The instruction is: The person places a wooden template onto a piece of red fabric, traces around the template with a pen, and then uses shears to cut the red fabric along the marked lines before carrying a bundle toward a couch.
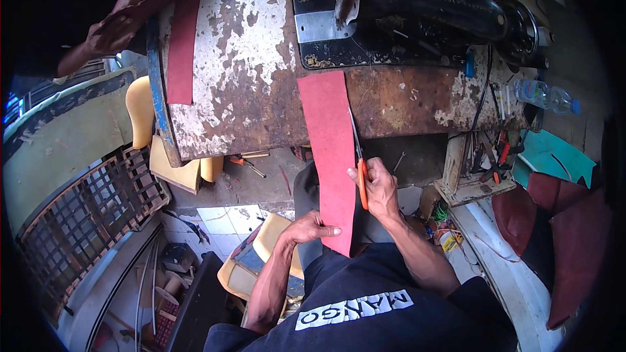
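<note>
A long strip of red material (329,150), leather or fabric by its look, runs from the worn table's edge down over my lap. My left hand (306,228) grips its lower end, thumb on top and fingers hidden beneath. In my right hand (378,186) is a pair of scissors (361,163) with orange handles. The blades point away from me along the strip's right edge, near the table's front. Whether they are parted is hard to see.
A black sewing machine (424,13) stands on the worn table (248,91). Another red strip (182,58) lies at left, near another person's hand (107,36). A plastic bottle (548,96) is at right, above a tool box (479,182) and dark red pieces (577,241). Yellow foam pads (139,111) sit at left.
</note>
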Motion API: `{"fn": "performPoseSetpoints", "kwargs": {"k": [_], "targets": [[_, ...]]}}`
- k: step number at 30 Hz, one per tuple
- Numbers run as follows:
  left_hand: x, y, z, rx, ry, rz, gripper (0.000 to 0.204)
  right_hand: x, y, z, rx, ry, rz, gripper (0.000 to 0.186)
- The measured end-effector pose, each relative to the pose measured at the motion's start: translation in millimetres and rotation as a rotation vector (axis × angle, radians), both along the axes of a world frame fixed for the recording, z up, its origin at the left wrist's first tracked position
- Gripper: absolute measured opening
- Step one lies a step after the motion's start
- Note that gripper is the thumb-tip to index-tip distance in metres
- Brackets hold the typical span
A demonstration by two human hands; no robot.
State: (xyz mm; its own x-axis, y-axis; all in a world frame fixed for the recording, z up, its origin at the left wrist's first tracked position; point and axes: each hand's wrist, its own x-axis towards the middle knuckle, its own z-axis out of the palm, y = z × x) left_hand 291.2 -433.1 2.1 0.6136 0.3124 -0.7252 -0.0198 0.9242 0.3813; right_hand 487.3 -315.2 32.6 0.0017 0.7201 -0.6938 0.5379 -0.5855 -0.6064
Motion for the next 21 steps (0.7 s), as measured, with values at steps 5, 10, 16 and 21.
{"fn": "performPoseSetpoints", "kwargs": {"k": [5,10,16,21], "targets": [[-1,-2,2,0.009,-0.032,0.032,0.033,-2,-2,-2,-0.029,0.023,-0.040,0.047],[-2,0,6,0.029,-0.010,-0.066,0.033,-5,6,1,-0.015,0.022,-0.050,0.049],[-3,-2,14,0.016,-0.014,-0.031,0.032,-7,-6,-6,0.093,0.025,-0.072,0.039],[-8,-8,7,0.005,-0.041,-0.076,0.035,-12,4,3,0.074,0.018,-0.063,0.038]]}}
